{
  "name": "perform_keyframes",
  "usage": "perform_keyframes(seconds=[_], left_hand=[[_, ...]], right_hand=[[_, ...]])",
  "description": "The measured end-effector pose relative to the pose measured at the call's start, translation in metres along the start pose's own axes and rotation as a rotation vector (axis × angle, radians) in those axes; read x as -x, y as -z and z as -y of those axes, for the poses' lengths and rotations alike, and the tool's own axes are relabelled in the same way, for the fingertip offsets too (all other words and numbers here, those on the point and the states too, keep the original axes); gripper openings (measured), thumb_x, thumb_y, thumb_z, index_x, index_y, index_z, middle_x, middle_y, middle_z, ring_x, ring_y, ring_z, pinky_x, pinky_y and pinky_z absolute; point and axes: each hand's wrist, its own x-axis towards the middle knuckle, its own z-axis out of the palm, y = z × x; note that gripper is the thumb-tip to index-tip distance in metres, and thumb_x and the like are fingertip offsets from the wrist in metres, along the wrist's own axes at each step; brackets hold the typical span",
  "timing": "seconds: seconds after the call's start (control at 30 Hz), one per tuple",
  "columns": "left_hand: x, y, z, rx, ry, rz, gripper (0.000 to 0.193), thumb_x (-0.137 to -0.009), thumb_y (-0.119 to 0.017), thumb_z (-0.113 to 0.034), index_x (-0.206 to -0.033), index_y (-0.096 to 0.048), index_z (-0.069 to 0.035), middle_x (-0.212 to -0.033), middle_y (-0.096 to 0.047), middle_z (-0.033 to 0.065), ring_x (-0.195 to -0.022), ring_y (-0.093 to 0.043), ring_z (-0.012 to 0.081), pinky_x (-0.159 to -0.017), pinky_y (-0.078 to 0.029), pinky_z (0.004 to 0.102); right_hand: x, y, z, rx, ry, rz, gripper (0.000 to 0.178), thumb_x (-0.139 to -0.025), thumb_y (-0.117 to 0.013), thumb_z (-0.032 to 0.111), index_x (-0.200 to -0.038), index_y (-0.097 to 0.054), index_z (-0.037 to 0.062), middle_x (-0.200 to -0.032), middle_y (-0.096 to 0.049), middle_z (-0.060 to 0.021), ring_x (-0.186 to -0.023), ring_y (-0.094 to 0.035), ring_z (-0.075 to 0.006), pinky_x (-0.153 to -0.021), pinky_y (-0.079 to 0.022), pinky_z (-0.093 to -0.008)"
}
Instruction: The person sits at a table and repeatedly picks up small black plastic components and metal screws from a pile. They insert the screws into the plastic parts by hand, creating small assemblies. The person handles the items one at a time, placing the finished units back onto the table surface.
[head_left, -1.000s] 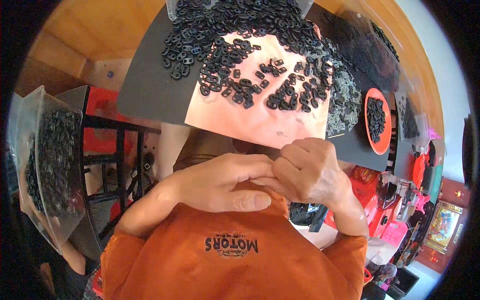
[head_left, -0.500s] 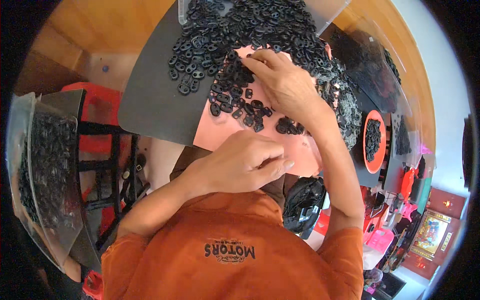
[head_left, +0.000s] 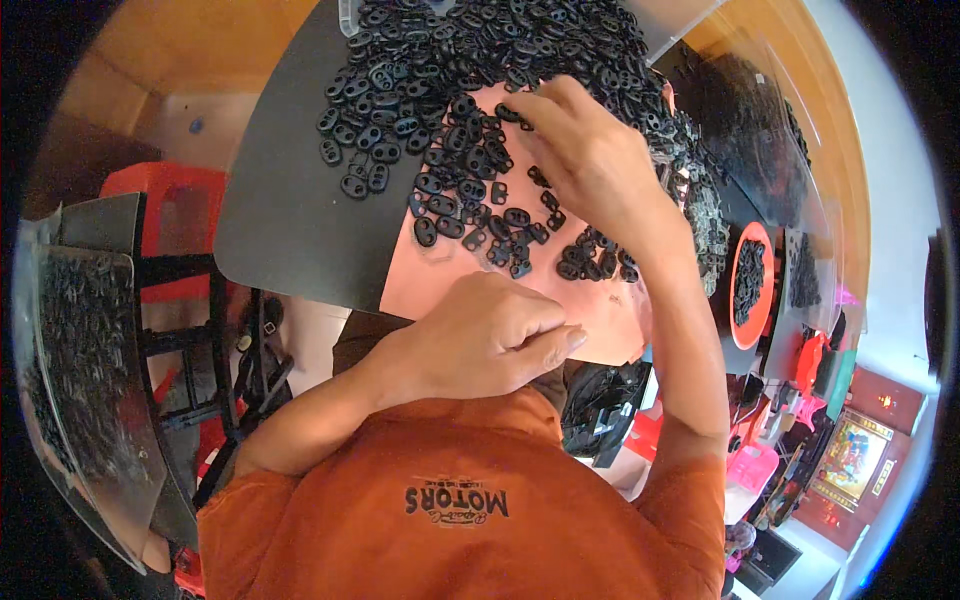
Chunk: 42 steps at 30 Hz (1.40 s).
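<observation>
Small black oval cord locks with two holes lie in a big heap (head_left: pixel 500 45) at the far side of the table. More of them, a loose scatter (head_left: pixel 480 190), rest on a pink sheet (head_left: pixel 430 275). My right hand (head_left: pixel 595 150) reaches over the sheet, thumb and finger pinched on a black cord lock (head_left: pixel 507 113) by the heap's near edge. Closer to my body, my left hand (head_left: pixel 490 335) is curled closed at the sheet's front edge, thumb against the fingers. What it holds, if anything, is hidden inside.
Greyish clear parts (head_left: pixel 705 215) lie right of the sheet, near an orange-red plate (head_left: pixel 768 290) of black pieces. At the left stands a clear bin (head_left: pixel 95 350) of dark parts, beside a red stool (head_left: pixel 165 190). The dark tabletop (head_left: pixel 290 200) has a rounded left corner.
My right hand has shifted slightly up and right and lifted off the scattered pieces, a cord lock now showing at its fingertips. My left hand stays closed in nearly the same place.
</observation>
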Motion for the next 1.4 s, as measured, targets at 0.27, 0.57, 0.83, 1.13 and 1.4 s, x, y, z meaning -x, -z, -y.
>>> perform_keyframes(seconds=[0.27,0.57,0.83,1.13,1.4], left_hand=[[0.003,-0.003,0.005,-0.005,-0.042,-0.046,0.036,-0.085,-0.056,-0.019,-0.058,-0.041,-0.001,-0.051,-0.038,0.0141,-0.044,-0.041,0.0276,-0.045,-0.031,0.0385],[0.003,-0.002,0.003,-0.026,-0.032,-0.021,0.036,-0.085,-0.056,-0.019,-0.058,-0.041,-0.001,-0.051,-0.038,0.0139,-0.045,-0.043,0.0275,-0.045,-0.032,0.0382],[0.004,-0.003,0.003,-0.035,0.000,-0.002,0.035,-0.086,-0.055,-0.019,-0.059,-0.042,-0.001,-0.052,-0.037,0.0136,-0.044,-0.042,0.0270,-0.045,-0.031,0.0377],[0.003,-0.005,0.004,-0.027,-0.008,0.007,0.036,-0.087,-0.053,-0.020,-0.060,-0.042,0.000,-0.054,-0.039,0.0133,-0.046,-0.043,0.0273,-0.047,-0.032,0.0371],[0.004,-0.006,0.002,-0.033,0.006,-0.004,0.036,-0.089,-0.052,-0.019,-0.060,-0.041,0.000,-0.053,-0.037,0.0112,-0.046,-0.039,0.0234,-0.047,-0.032,0.0354]], right_hand=[[0.001,-0.010,-0.010,0.177,0.056,0.064,0.008,-0.074,-0.055,0.009,-0.079,-0.051,0.0038,-0.080,-0.054,-0.0117,-0.077,-0.059,-0.0310,-0.060,-0.051,-0.0402],[0.025,0.016,-0.019,0.204,-0.126,0.190,0.011,-0.082,-0.053,0.014,-0.087,-0.056,0.0038,-0.083,-0.056,-0.0121,-0.074,-0.060,-0.0328,-0.059,-0.050,-0.0411],[0.020,0.015,-0.021,0.119,-0.074,0.139,0.012,-0.079,-0.054,0.008,-0.091,-0.056,0.0048,-0.089,-0.056,-0.0120,-0.077,-0.060,-0.0325,-0.063,-0.050,-0.0406],[0.023,0.004,-0.016,0.381,0.052,0.158,0.012,-0.073,-0.055,0.005,-0.084,-0.055,0.0009,-0.083,-0.055,-0.0136,-0.071,-0.062,-0.0290,-0.056,-0.052,-0.0371],[0.008,-0.005,-0.026,0.380,0.078,0.125,0.009,-0.077,-0.052,0.006,-0.086,-0.051,0.0047,-0.081,-0.053,-0.0097,-0.070,-0.061,-0.0290,-0.057,-0.050,-0.0389]])
